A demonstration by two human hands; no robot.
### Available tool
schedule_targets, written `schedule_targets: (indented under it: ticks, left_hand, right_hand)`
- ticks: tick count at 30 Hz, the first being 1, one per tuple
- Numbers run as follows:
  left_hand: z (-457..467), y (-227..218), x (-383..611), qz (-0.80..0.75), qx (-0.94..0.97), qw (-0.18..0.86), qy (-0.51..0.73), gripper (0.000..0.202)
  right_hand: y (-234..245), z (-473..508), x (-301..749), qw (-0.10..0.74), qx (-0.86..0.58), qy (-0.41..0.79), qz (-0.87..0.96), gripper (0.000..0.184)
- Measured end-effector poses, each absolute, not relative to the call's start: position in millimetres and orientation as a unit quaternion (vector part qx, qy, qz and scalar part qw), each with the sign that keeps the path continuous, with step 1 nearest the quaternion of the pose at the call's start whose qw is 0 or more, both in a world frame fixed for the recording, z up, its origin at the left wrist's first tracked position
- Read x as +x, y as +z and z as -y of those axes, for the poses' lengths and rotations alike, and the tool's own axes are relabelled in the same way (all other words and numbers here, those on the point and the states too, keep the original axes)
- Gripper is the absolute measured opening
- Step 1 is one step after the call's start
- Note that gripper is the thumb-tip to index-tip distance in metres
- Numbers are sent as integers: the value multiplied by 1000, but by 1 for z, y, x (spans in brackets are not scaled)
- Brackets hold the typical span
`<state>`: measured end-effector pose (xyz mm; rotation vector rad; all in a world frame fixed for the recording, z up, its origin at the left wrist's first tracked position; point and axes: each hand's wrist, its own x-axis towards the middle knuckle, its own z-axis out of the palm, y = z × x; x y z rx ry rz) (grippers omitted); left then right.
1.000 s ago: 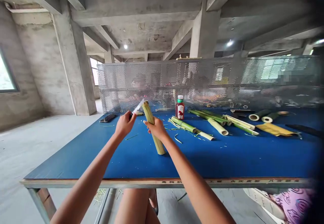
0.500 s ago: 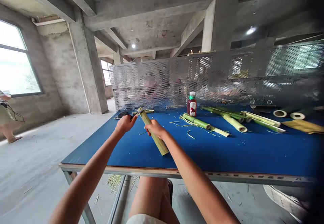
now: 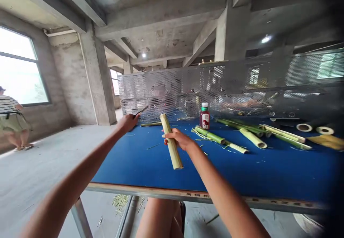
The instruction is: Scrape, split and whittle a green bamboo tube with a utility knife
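My left hand point(image 3: 129, 122) is closed round the handle of a knife point(image 3: 142, 111), whose blade points up and to the right, apart from the bamboo. In my right hand point(image 3: 177, 138) is a pale peeled bamboo tube point(image 3: 174, 155), gripped round its middle. The tube slants over the blue table point(image 3: 129, 166), its far end raised and its near end toward me. A thin bamboo piece point(image 3: 152, 124) lies behind it, near the perforated screen. Fine green shavings point(image 3: 153, 147) are scattered on the table.
A bottle of dark red drink point(image 3: 204, 118) stands near the screen point(image 3: 172, 98). Right of it lie split green bamboo point(image 3: 212, 136), more bamboo pieces point(image 3: 252, 137), white rolls point(image 3: 304, 127) and a yellow cloth point(image 3: 325, 141). A person point(image 3: 12, 116) stands at far left.
My left hand has drawn the knife away from the bamboo's far end, to the left and up. The tube has turned more upright in my right hand. The view has shifted slightly.
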<state>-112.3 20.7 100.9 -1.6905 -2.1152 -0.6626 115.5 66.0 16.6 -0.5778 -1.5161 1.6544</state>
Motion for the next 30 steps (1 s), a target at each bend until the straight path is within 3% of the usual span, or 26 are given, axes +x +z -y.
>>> schedule_targets:
  ticks: [3,8,15,19,24,30]
  left_hand:
    - [-30,83,-75,690,-668,192,-201,70]
    - [-30,66,-55,682,-671,145,-251,65]
    - [-10,28,-74,631,-658,-86,-402,60]
    - [4,19,-84,604,-623,-221,-444,60]
    - [32,22,-98,588,-606,-278,-458,57]
    - [45,9,-120,564,-515,-319,-561,54]
  right_hand:
    - [11,-60,120,379,-192,735,528,37]
    - [16,-60,134,428,-311,720,449,57]
    - [23,-64,144,348,-290,793,408,23]
    - [23,-58,145,330,-261,816,397,30]
    - [21,-57,157,366,-209,783,458,40]
    - [7,-26,168,413,-214,720,516,39]
